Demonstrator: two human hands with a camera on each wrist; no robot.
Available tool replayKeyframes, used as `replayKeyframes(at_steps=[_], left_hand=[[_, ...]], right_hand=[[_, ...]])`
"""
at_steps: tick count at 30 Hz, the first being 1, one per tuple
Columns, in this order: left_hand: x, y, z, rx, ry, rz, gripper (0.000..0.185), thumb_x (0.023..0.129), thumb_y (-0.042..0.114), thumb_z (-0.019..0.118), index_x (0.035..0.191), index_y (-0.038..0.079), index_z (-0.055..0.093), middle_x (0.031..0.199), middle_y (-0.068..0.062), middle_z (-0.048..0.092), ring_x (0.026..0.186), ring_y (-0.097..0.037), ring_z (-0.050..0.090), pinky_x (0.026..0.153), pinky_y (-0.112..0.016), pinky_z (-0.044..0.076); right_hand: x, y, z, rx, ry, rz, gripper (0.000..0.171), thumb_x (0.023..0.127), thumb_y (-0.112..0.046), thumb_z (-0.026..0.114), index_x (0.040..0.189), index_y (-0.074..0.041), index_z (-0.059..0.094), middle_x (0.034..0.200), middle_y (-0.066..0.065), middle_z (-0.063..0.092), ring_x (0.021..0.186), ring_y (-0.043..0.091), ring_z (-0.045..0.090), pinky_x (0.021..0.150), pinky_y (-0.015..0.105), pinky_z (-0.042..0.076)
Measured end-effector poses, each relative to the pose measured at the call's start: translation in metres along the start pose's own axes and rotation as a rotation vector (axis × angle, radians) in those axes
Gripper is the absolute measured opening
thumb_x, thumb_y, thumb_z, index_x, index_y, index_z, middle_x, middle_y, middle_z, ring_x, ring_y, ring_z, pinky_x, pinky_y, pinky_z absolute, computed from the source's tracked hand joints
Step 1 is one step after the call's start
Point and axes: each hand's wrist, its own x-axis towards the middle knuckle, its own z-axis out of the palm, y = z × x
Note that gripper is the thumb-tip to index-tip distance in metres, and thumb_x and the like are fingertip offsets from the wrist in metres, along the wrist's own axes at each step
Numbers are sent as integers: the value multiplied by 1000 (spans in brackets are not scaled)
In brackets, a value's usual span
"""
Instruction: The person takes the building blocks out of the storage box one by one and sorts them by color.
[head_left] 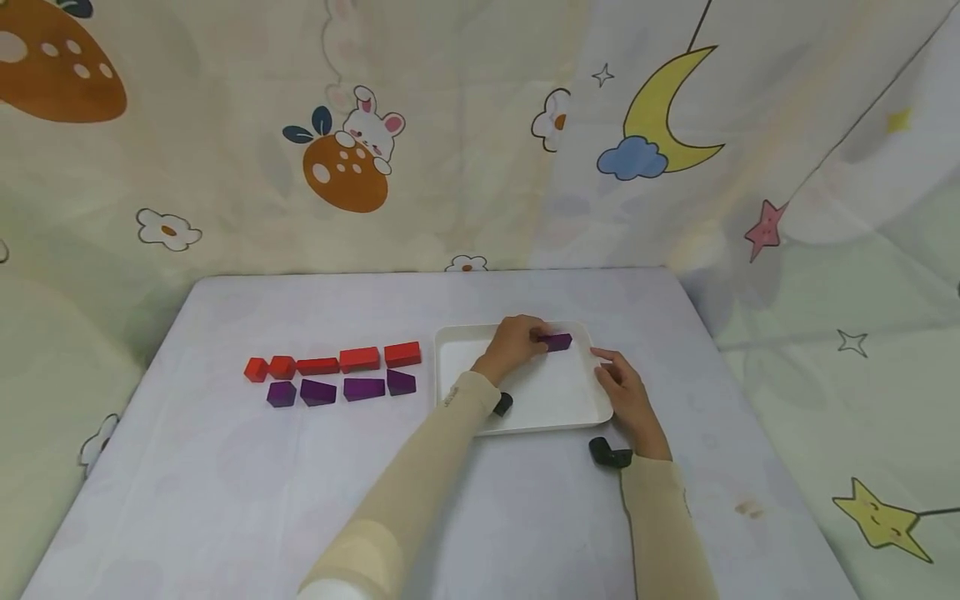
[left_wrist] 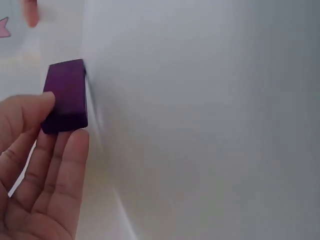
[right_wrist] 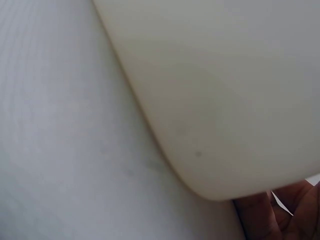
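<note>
A purple block (head_left: 557,342) is at the far right part of the white tray (head_left: 525,427). My left hand (head_left: 516,346) reaches across the tray and holds this block between thumb and fingers; the left wrist view shows the thumb on one face of the purple block (left_wrist: 67,92) and fingertips at its near end. Whether the block touches the tray floor, I cannot tell. At the tray's right rim is my right hand (head_left: 628,396), its index finger extended and touching or close to the edge. In the right wrist view, its fingers (right_wrist: 257,215) appear beside the tray corner, partly hidden.
Left of the tray, several red blocks (head_left: 359,359) form a row on the white table (head_left: 247,500). A second row of several purple blocks (head_left: 363,389) lies nearer. Behind the table hangs a patterned cloth (head_left: 465,167). Dark wrist cameras (head_left: 609,454) sit at both cuffs.
</note>
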Motion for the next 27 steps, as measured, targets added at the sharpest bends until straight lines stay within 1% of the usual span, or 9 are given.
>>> replayKeyframes(at_steps=[2,5,9,12,14,19,22,26,27], left_hand=[[-3,-1,-6,-51,-11,0,21,98,1,78,119,5,81,119,-9,79,110,-21,72,99,-29,56],[-10,-1,-19,-94,-17,19,20,98,3,79,118,6,81,117,-8,79,110,-21,72,96,-28,56],[-25,-1,-40,-160,-24,77,19,99,6,79,118,6,81,115,-7,79,108,-21,73,91,-27,57],[-42,-1,-58,-217,-27,109,21,100,9,79,121,5,80,115,-7,78,107,-20,73,89,-27,59],[-57,-1,-70,-248,-17,123,23,100,10,79,123,5,79,116,-6,78,108,-20,73,90,-28,60],[-95,-8,-100,-326,49,132,25,100,9,79,124,4,78,118,-8,78,112,-23,73,97,-32,62],[-117,-14,-120,-347,104,91,26,100,8,79,125,4,78,121,-9,77,116,-26,73,99,-35,62],[-145,-26,-148,-342,173,-9,28,101,11,79,128,5,77,129,-10,75,121,-29,71,102,-39,61],[-151,-31,-155,-336,190,-24,29,101,12,78,129,4,76,130,-11,75,123,-29,70,103,-40,60]], right_hand=[[1,1,0,-8,0,0,42,115,-11,51,156,-5,53,144,34,59,125,43,60,86,19,49],[2,3,0,-18,-8,-1,42,115,-12,50,157,-4,52,145,35,58,126,44,60,86,20,50],[2,4,0,-10,-13,9,43,115,-13,49,157,-5,51,145,35,58,124,45,61,84,18,51],[2,4,0,-4,-11,-2,42,115,-11,49,157,-3,51,144,36,58,126,46,61,83,16,50],[2,4,-1,-3,-10,-14,42,115,-10,50,156,-2,51,144,37,58,127,46,60,83,15,49],[0,1,-2,-10,-11,-14,43,114,-9,51,156,-2,51,145,37,57,131,46,58,84,12,47],[0,1,-2,-17,-12,-15,43,114,-9,50,157,-1,51,144,38,58,130,46,58,83,13,47],[0,-1,-1,-20,-21,-3,44,115,-11,50,158,-2,50,146,37,57,130,46,58,83,13,47],[0,-2,-1,-19,-24,2,45,115,-11,50,159,-2,49,147,37,56,132,46,58,83,13,47]])
